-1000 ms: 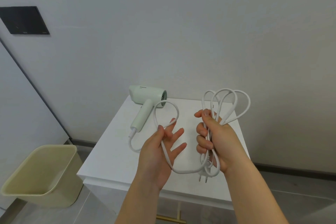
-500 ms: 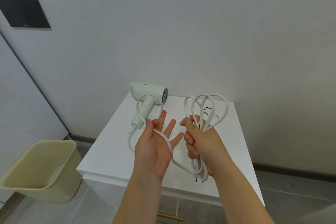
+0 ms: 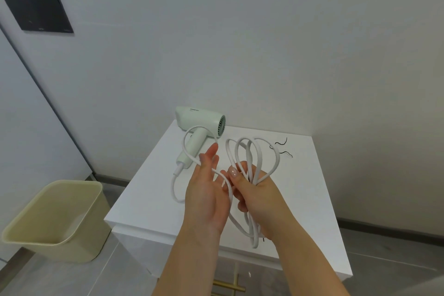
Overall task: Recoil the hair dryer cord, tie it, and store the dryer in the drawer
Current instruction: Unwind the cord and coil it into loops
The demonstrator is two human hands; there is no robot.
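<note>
A pale green hair dryer lies on the white cabinet top, near the wall. Its white cord runs from the handle in a loop to my hands. My right hand is closed around several gathered loops of cord, which fan out above the fist and hang below it. My left hand is palm up with fingers spread, a strand of cord draped across its fingers, touching the right hand. The plug is hidden behind my right wrist.
Two thin black twist ties lie on the cabinet top, right of the coil. A brass drawer handle shows below the front edge. A beige bin stands on the floor at left. A dark wall panel hangs upper left.
My left hand has moved right, bringing another loop of cord to the bundle, and now touches the right hand. The right hand with the coil has lowered slightly.
</note>
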